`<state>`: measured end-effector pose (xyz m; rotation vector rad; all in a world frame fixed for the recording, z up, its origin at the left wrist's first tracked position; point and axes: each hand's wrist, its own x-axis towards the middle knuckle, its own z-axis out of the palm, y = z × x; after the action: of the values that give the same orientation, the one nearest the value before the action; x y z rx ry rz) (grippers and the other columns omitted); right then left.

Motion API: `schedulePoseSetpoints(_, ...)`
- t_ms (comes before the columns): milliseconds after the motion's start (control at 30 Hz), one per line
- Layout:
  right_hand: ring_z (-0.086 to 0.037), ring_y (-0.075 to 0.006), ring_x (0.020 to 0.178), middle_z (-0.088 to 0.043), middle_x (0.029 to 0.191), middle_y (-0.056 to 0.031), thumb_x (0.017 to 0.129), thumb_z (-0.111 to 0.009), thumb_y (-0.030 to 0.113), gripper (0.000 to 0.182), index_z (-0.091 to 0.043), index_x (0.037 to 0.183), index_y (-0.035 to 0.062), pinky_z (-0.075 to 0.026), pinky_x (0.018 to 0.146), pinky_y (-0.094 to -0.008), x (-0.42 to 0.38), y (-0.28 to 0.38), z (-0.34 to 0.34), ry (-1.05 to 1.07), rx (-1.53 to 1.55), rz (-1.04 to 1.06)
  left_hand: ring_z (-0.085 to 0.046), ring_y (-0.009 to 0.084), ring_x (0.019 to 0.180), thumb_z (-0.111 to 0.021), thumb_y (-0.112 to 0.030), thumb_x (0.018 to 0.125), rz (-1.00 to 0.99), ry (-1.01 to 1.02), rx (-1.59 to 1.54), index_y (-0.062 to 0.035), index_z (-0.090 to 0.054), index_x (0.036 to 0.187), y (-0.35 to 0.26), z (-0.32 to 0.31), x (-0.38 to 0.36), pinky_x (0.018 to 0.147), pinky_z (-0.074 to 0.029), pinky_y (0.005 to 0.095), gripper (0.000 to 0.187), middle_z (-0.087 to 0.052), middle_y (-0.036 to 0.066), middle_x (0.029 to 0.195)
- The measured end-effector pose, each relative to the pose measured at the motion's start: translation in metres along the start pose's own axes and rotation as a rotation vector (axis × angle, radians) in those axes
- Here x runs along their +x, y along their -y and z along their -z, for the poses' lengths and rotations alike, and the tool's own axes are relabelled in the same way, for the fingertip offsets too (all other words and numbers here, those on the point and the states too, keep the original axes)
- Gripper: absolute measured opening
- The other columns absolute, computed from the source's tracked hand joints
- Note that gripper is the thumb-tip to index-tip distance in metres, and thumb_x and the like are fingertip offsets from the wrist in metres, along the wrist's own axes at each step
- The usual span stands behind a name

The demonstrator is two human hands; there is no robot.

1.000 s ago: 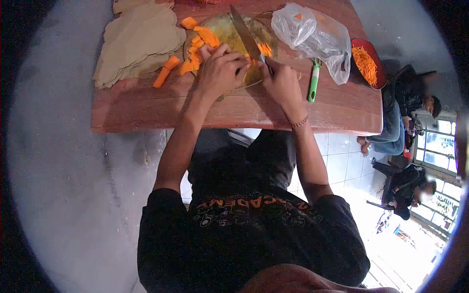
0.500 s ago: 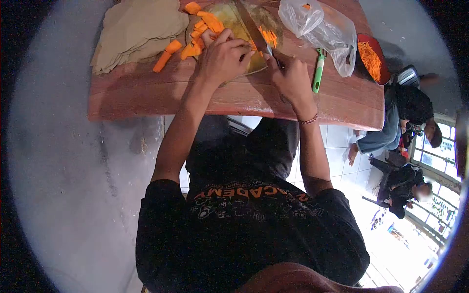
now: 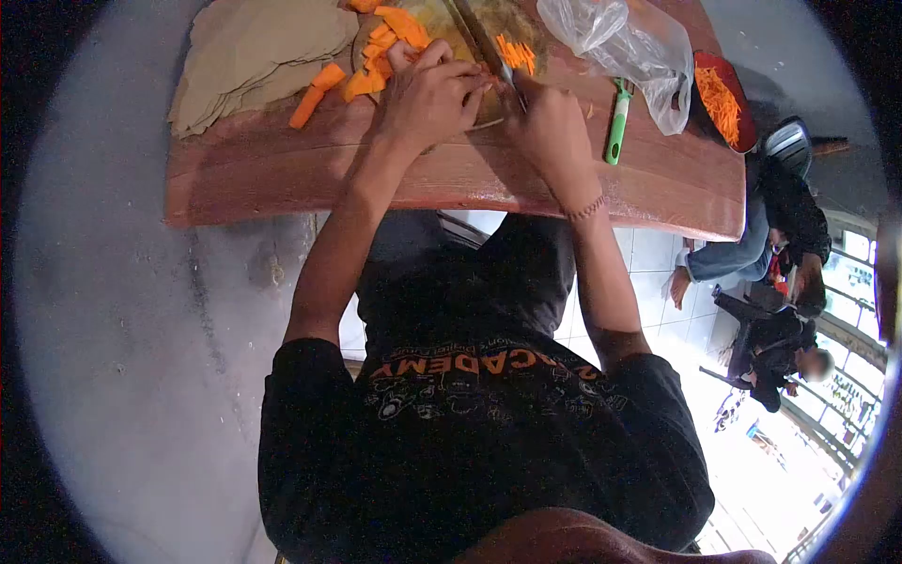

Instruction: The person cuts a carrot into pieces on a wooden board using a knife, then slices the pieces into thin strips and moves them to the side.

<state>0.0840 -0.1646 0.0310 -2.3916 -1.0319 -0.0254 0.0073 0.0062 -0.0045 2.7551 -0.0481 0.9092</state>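
My right hand (image 3: 550,127) is wrapped round the handle of a knife (image 3: 479,39), whose blade points to the top of the view over a round cutting board (image 3: 442,21). Close to the blade's left side, my left hand (image 3: 432,99) has its fingers bent down on the board; what is under the fingertips is mostly hidden, with a bit of orange showing. Cut carrot pieces (image 3: 399,26) lie left of the blade, thin carrot strips (image 3: 516,54) right of it. A longer carrot piece (image 3: 316,94) rests on the wooden table (image 3: 254,183).
Brown sheets (image 3: 254,56) lie at the table's left. To the right are a green-handled peeler (image 3: 618,122), a clear plastic bag (image 3: 648,56) and a red dish (image 3: 748,132) of shredded carrot (image 3: 719,103). Two people (image 3: 799,211) sit beyond the table's right side.
The view has shifted slightly. My left hand still presses on the board, and the knife stays beside its fingers. One person at the right has leaned or moved lower in view.
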Motion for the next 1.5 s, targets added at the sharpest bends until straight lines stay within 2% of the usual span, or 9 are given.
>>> schedulePoseSetpoints(100,-0.065,-0.0473,0.075,-0.064,0.074,-0.0290,0.092,-0.064,0.026,0.028,-0.070,0.087,-0.0014,-0.054,0.065,-0.0536,0.025,-0.010,-0.012,-0.013,-0.030,0.016,-0.060,0.0147,0.098,-0.072,-0.028,0.079,-0.012,0.042,0.098,-0.0184,-0.080,0.092,-0.003,0.005,0.002,0.093,-0.031,0.0478,0.018,-0.075,-0.007,0.099)
schedulePoseSetpoints(167,-0.064,-0.0464,0.075,-0.064,0.075,-0.0283,0.096,-0.062,0.029,0.032,-0.070,0.102,-0.0006,-0.051,0.063,-0.0494,0.033,-0.016,-0.015,-0.075,0.058,0.059,-0.060,0.0142,0.098,-0.072,-0.029,0.080,-0.015,0.027,0.111,-0.0186,-0.081,0.091,-0.002,0.004,0.001,0.093,-0.030,0.0482,0.017,-0.075,-0.007,0.099)
schedulePoseSetpoints(467,-0.066,-0.0448,0.077,-0.065,0.079,-0.0295,0.095,-0.064,0.031,0.035,-0.071,0.108,-0.0002,-0.052,0.065,-0.0430,-0.007,-0.001,0.022,0.039,0.094,-0.087,-0.059,0.0120,0.096,-0.071,-0.037,0.086,0.026,-0.046,0.063,-0.0185,-0.080,0.087,-0.002,-0.003,0.000,0.094,-0.028,0.0485,0.021,-0.076,-0.008,0.095)
schedulePoseSetpoints(567,-0.065,-0.0470,0.070,-0.064,0.073,-0.0289,0.094,-0.060,0.027,0.032,-0.069,0.093,-0.0038,-0.053,0.063,-0.0531,-0.015,-0.001,0.019,-0.046,0.170,0.017,-0.059,0.0118,0.096,-0.071,-0.036,0.085,0.013,-0.043,0.075,-0.0183,-0.080,0.086,-0.002,-0.001,0.002,0.092,-0.028,0.0481,0.020,-0.076,-0.009,0.095)
schedulePoseSetpoints(867,-0.065,-0.0458,0.069,-0.064,0.072,-0.0271,0.096,-0.058,0.028,0.030,-0.066,0.087,0.0005,-0.055,0.064,-0.0517,-0.001,0.005,0.001,-0.071,0.001,0.076,-0.058,0.0126,0.094,-0.072,-0.028,0.080,-0.019,-0.049,0.046,-0.0163,-0.080,0.083,-0.001,-0.004,0.000,0.090,-0.029,0.0485,0.014,-0.075,-0.008,0.093)
schedulePoseSetpoints(1000,-0.066,-0.0465,0.070,-0.065,0.073,-0.0274,0.096,-0.058,0.032,0.033,-0.068,0.088,0.0017,-0.055,0.065,-0.0527,0.029,-0.010,-0.012,-0.079,0.001,0.106,-0.059,0.0145,0.093,-0.071,-0.031,0.081,-0.064,-0.013,0.129,-0.0211,-0.080,0.089,0.003,-0.004,-0.001,0.090,-0.030,0.0474,0.016,-0.076,-0.010,0.096)
schedulePoseSetpoints(1067,-0.063,-0.0483,0.076,-0.064,0.078,-0.0283,0.096,-0.060,0.031,0.032,-0.070,0.099,0.0012,-0.051,0.061,-0.0500,0.034,-0.008,-0.004,-0.052,0.039,0.004,-0.059,0.0149,0.094,-0.071,-0.031,0.081,-0.056,-0.032,0.127,-0.0213,-0.080,0.089,0.000,-0.002,-0.002,0.090,-0.030,0.0474,0.016,-0.076,-0.010,0.096)
schedulePoseSetpoints(1400,-0.066,-0.0465,0.074,-0.066,0.078,-0.0280,0.095,-0.059,0.024,0.026,-0.069,0.097,0.0003,-0.054,0.067,-0.0527,-0.010,0.002,0.017,0.000,0.131,-0.013,-0.058,0.0122,0.091,-0.072,-0.036,0.083,-0.017,-0.075,0.112,-0.0209,-0.081,0.083,-0.003,-0.003,0.001,0.088,-0.028,0.0472,0.017,-0.076,-0.011,0.094)
schedulePoseSetpoints(1500,-0.064,-0.0426,0.062,-0.061,0.068,-0.0268,0.096,-0.064,0.029,0.031,-0.072,0.105,0.0009,-0.049,0.055,-0.0449,-0.014,-0.007,0.004,-0.083,0.097,0.093,-0.058,0.0117,0.091,-0.072,-0.035,0.083,-0.015,-0.066,0.106,-0.0213,-0.081,0.082,-0.004,-0.001,0.001,0.087,-0.028,0.0470,0.016,-0.076,-0.011,0.093)
